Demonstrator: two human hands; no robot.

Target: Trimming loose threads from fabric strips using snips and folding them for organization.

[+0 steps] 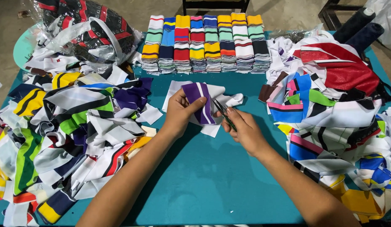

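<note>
My left hand grips a purple knit strip with white stripes, held over a few white fabric pieces on the teal table. My right hand holds small dark thread snips, their tips touching the strip's right edge. Both forearms reach in from the bottom of the view.
Stacks of folded striped knit pieces in several colours line the far edge. A big heap of mixed fabric cuttings lies left, another heap right. A plastic bag of dark fabric sits at the far left, dark thread cones far right.
</note>
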